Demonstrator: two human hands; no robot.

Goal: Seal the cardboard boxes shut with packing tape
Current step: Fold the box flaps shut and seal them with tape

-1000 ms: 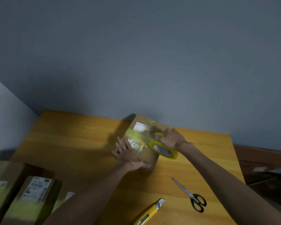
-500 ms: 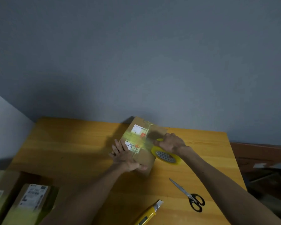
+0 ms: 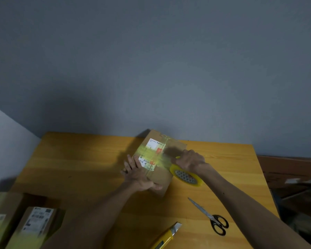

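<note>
Head view: left hand flat against box, right hand around tape roll, scissors and cutter nearby.

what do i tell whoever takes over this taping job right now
Left hand: fingers straight, flat against the near left side of the cardboard box, steadying it.
Right hand: grips the yellow tape roll at the box's right edge.
The box stands mid-table. The scissors and the yellow utility knife lie nearer, to the right.
Done: yellowish tape crosses the box top over the shipping label.
Left: probably cut the tape from the roll and press it down. Two more boxes sit at the lower left, too blurred to tell if they are sealed.
</note>
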